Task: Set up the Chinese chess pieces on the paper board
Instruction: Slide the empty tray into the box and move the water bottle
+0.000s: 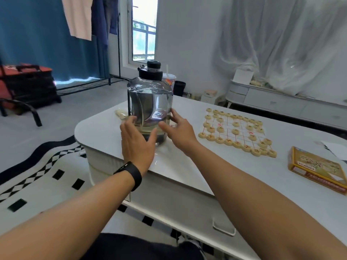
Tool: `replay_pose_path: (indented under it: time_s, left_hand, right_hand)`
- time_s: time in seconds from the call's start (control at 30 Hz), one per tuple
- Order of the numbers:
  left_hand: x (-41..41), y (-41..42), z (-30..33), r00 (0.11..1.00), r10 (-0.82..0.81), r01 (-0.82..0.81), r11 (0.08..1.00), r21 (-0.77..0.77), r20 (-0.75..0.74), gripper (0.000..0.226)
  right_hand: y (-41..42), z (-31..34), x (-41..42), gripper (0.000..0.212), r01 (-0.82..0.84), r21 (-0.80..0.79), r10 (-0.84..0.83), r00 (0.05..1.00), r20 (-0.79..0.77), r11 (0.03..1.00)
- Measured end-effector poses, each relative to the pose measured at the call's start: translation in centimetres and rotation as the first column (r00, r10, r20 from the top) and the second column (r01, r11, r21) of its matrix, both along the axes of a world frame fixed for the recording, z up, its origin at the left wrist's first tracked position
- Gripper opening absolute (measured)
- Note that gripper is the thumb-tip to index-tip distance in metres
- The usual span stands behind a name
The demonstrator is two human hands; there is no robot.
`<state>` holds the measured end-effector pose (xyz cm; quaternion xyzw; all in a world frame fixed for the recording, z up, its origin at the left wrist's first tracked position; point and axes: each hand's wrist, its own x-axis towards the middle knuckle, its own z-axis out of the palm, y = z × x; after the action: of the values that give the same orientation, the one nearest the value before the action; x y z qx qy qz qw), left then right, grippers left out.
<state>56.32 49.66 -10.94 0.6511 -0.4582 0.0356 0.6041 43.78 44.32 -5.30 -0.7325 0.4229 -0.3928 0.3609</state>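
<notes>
Reaching forward, both hands flank a big clear jug [150, 107] standing on the white table [187, 166]. The left hand [138, 141], a dark band on its wrist, has straight fingers at the jug's base; whether they touch it I cannot tell. The right hand [180, 132] is spread loose at the jug's 4 o'clock side, grasping nothing. Well apart at the right hand's 3 o'clock lies the paper board [236, 131], pale chess pieces [228, 141] on it. At the board's 4 o'clock lies a yellow box [317, 169].
</notes>
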Motion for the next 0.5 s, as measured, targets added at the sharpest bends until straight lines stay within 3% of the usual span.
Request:
replay_pose_path:
  time_s: [0.23, 0.43, 0.5]
  left_hand:
    - [2.2, -3.5, 0.9, 0.995, -0.061, 0.062, 0.998, 0.013, -0.081, 0.070]
    - [3.2, -6.0, 0.6, 0.992, -0.083, 0.084, 0.996, 0.002, -0.090, 0.068]
    - [2.5, -5.8, 0.4, 0.997, 0.008, -0.007, 1.000, 0.011, -0.082, 0.062]
  right_hand:
    - [-4.4, -0.5, 2.8, 0.072, 0.000, 0.088, -0.002, 1.000, 0.031, 0.996]
    - [-6.5, -0.6, 3.6, 0.058, 0.019, 0.012, -0.019, 1.000, -0.004, 1.000]
    - [-6.9, -0.9, 2.9, 0.056, 0.008, -0.010, -0.009, 0.999, -0.047, 1.000]
